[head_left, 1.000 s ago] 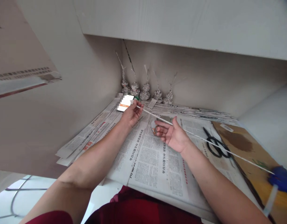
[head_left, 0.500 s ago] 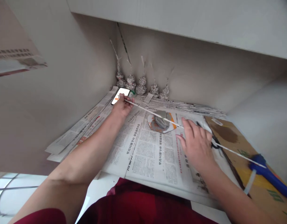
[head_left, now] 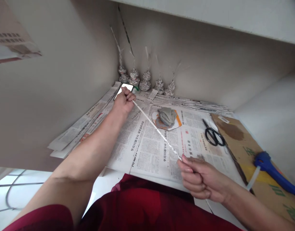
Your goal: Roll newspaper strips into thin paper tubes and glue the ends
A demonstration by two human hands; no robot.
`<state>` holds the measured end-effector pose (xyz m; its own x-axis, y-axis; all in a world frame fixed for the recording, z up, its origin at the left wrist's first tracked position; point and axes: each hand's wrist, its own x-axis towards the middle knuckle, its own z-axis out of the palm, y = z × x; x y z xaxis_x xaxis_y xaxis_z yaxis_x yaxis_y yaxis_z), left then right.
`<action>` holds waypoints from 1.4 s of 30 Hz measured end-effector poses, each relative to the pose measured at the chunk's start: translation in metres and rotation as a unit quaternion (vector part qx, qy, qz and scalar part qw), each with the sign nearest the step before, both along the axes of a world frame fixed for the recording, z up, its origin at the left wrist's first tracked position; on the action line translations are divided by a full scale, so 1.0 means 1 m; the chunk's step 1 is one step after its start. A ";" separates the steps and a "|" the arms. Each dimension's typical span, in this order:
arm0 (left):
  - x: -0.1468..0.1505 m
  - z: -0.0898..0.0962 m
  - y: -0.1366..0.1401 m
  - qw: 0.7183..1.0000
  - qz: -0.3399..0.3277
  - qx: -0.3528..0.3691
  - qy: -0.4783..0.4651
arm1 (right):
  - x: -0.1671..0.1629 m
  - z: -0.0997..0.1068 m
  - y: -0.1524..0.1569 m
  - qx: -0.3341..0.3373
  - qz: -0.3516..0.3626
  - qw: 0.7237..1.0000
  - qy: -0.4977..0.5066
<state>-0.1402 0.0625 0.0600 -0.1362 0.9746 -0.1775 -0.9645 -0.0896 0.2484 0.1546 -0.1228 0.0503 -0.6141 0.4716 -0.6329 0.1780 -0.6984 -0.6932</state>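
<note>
- So the thin white paper stick (head_left: 157,129) slants over the newspaper (head_left: 149,154), far left to near right, pretty much straight.
- Left hand (head_left: 124,102): fingers curled closed on the stick's far end, right in front of the phone (head_left: 128,86); can't tell if they touch it.
- Right hand (head_left: 200,178): thumb and forefinger pinch the near end, other fingers tucked in.
- Grey cloth (head_left: 167,116) sits just far of the stick, black scissors (head_left: 214,137) off to the right.
- Five woven paper gourds (head_left: 145,82) line the far side.

Newspaper-covered table (head_left: 149,154), black scissors (head_left: 210,129), cardboard (head_left: 243,139)
</note>
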 end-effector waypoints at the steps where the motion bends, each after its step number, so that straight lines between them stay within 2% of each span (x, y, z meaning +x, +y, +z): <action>1: 0.000 0.000 0.000 1.000 -0.001 -0.001 0.002 | -0.001 -0.001 -0.001 0.018 0.008 1.000 -0.022; 2: 0.000 -0.001 0.001 1.000 0.003 -0.004 0.005 | -0.002 0.000 -0.001 0.069 0.014 0.995 -0.065; 3: -0.001 -0.002 0.002 1.000 0.009 -0.008 0.009 | -0.003 0.000 -0.001 0.151 0.017 0.980 -0.125; 4: -0.001 -0.003 0.003 1.000 0.018 -0.012 0.015 | -0.003 0.001 0.001 0.257 0.018 0.946 -0.199; 5: -0.002 -0.005 0.004 0.999 0.027 -0.016 0.022 | -0.003 0.002 0.002 0.368 0.016 0.887 -0.277; 7: -0.003 -0.007 0.007 0.998 0.041 -0.023 0.035 | -0.002 0.002 0.007 0.540 0.018 0.735 -0.409; 8: -0.003 -0.008 0.007 0.998 0.046 -0.026 0.041 | -0.001 0.002 0.009 0.582 0.023 0.675 -0.453; 9: -0.004 -0.008 0.007 0.997 0.047 -0.029 0.047 | 0.000 0.002 0.010 0.597 0.031 0.643 -0.478; 10: -0.004 -0.008 0.007 0.997 0.044 -0.030 0.052 | 0.001 0.001 0.011 0.592 0.038 0.646 -0.480; 11: -0.004 -0.007 0.006 0.997 0.039 -0.030 0.054 | 0.001 0.001 0.011 0.568 0.044 0.682 -0.458; 12: -0.003 -0.006 0.005 0.997 0.032 -0.029 0.057 | 0.001 0.001 0.010 0.521 0.042 0.745 -0.414; 14: -0.002 -0.003 0.002 0.998 0.016 -0.026 0.059 | 0.002 0.001 0.007 0.360 0.011 0.895 -0.265; 15: -0.002 -0.002 0.001 0.998 0.009 -0.024 0.059 | 0.002 0.000 0.004 0.259 -0.014 0.949 -0.176; 16: -0.002 -0.001 0.000 0.998 0.003 -0.022 0.058 | 0.002 -0.002 0.002 0.163 -0.040 0.981 -0.093; 17: -0.001 0.000 -0.001 0.998 -0.003 -0.019 0.058 | 0.002 -0.004 -0.001 0.084 -0.062 0.994 -0.019; 18: -0.001 0.000 -0.002 0.998 -0.009 -0.016 0.057 | 0.001 -0.006 -0.004 0.026 -0.077 0.996 0.045; 21: -0.002 0.001 -0.003 0.999 -0.037 -0.001 0.040 | -0.003 -0.014 -0.012 -0.051 -0.070 0.983 0.160; 23: -0.001 0.000 -0.003 0.998 -0.050 0.003 0.031 | -0.007 -0.016 -0.016 -0.041 -0.051 0.988 0.142; 24: -0.001 0.000 -0.002 0.998 -0.050 0.001 0.031 | -0.009 -0.015 -0.016 -0.013 -0.043 0.994 0.100; 26: 0.000 -0.001 -0.001 0.998 -0.035 -0.009 0.043 | -0.012 -0.011 -0.014 0.110 -0.025 0.993 -0.036; 27: 0.001 -0.001 0.000 0.998 -0.026 -0.015 0.051 | -0.011 -0.008 -0.010 0.204 -0.012 0.971 -0.120; 28: 0.001 -0.002 0.001 0.998 -0.019 -0.019 0.058 | -0.010 -0.006 -0.006 0.309 0.004 0.927 -0.210; 29: 0.002 -0.002 0.002 0.998 -0.012 -0.024 0.063 | -0.008 -0.005 -0.002 0.411 0.021 0.861 -0.299; 30: 0.002 -0.003 0.002 0.997 -0.009 -0.028 0.067 | -0.006 -0.004 0.003 0.494 0.038 0.782 -0.379; 31: 0.002 -0.003 0.002 0.997 -0.007 -0.031 0.070 | -0.004 -0.004 0.007 0.548 0.052 0.707 -0.444; 32: 0.002 -0.004 0.003 0.997 -0.006 -0.034 0.070 | -0.002 -0.005 0.009 0.576 0.062 0.652 -0.489; 33: 0.001 -0.004 0.003 0.997 -0.005 -0.036 0.070 | -0.002 -0.005 0.011 0.584 0.068 0.626 -0.512; 34: 0.001 -0.004 0.003 0.997 -0.005 -0.037 0.068 | -0.002 -0.005 0.011 0.578 0.071 0.634 -0.509; 35: 0.000 -0.004 0.002 0.997 -0.005 -0.035 0.065 | -0.002 -0.005 0.010 0.559 0.069 0.671 -0.481; 36: 0.000 -0.003 0.002 0.998 -0.008 -0.032 0.061 | -0.003 -0.004 0.008 0.523 0.061 0.733 -0.431; 37: -0.001 -0.003 0.001 0.998 -0.012 -0.028 0.057 | -0.003 -0.003 0.005 0.463 0.047 0.807 -0.364; 38: -0.001 -0.002 0.000 0.998 -0.017 -0.024 0.053 | -0.004 -0.002 0.002 0.382 0.030 0.879 -0.285; 39: -0.001 -0.001 -0.001 0.998 -0.025 -0.020 0.049 | -0.004 -0.002 0.000 0.286 0.010 0.936 -0.204; 40: 0.000 0.000 -0.002 0.998 -0.033 -0.016 0.045 | -0.004 -0.003 -0.003 0.190 -0.010 0.974 -0.124; 41: 0.000 0.001 -0.003 0.998 -0.039 -0.012 0.042 | -0.003 -0.004 -0.005 0.105 -0.029 0.993 -0.049; 42: 0.000 0.002 -0.004 0.998 -0.044 -0.007 0.039 | -0.003 -0.006 -0.006 0.040 -0.043 0.998 0.023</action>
<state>-0.1397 0.0586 0.0615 -0.0642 0.9810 -0.1831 -0.9459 -0.0014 0.3243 0.1519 -0.1292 0.0439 -0.5972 0.5718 -0.5626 0.0868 -0.6511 -0.7540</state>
